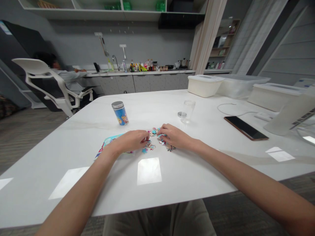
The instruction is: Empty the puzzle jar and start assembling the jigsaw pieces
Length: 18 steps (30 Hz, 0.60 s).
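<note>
Small colourful jigsaw pieces (150, 146) lie in a loose cluster on the white table between my two hands. My left hand (133, 141) is closed, its fingertips pinched on a jigsaw piece at the cluster's left side. Under that wrist lies a flat, colourful printed sheet (109, 140), partly covered. Opposite, my right hand (175, 135) curls over the pieces, thumb and forefinger closed around a light blue jigsaw piece, mostly hidden by the fingers. Beyond the left hand stands a jar with a blue picture and silver lid (120, 113). A clear, lidless jar (189, 110) stands behind the right hand, beside its silver lid (182, 114).
A phone (246, 127) and a white cable (236, 113) lie on the table (118, 186) to the right. Lidded plastic boxes (205, 87) line its far right side. Past the table, a person sits in a white office chair (46, 82) near a kitchen counter (147, 73).
</note>
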Motion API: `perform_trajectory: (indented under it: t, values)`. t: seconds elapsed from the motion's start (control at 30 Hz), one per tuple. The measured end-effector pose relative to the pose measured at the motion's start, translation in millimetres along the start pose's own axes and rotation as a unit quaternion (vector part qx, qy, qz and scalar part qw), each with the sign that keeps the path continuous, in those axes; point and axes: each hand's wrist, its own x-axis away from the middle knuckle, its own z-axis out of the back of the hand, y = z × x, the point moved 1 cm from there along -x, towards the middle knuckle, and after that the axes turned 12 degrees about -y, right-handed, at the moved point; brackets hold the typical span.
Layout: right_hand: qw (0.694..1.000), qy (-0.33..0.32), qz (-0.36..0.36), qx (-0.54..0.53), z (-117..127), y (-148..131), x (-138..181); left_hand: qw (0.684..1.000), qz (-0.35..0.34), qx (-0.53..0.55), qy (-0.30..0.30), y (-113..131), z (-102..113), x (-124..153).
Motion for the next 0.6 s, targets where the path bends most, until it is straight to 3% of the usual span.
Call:
perform_trajectory:
  t: [0.1, 0.23, 0.3, 0.6]
  values:
    - [1.0, -0.021, -0.001, 0.0, 16, 5, 3, 1.0, -0.007, 0.002, -0.001, 0, 0, 1]
    - [0.986, -0.163, 0.021, -0.036, 35, 4, 9, 1.0, -0.013, -0.002, -0.003, -1, -1, 1]
    - [0.978, -0.201, 0.011, -0.052, 38, 2, 11, 1.0, -0.015, -0.004, -0.006, -1, 0, 2]
    - [0.982, -0.181, 0.014, -0.052, 30, 7, 9, 1.0, -0.007, 0.002, -0.006, -1, 0, 2]
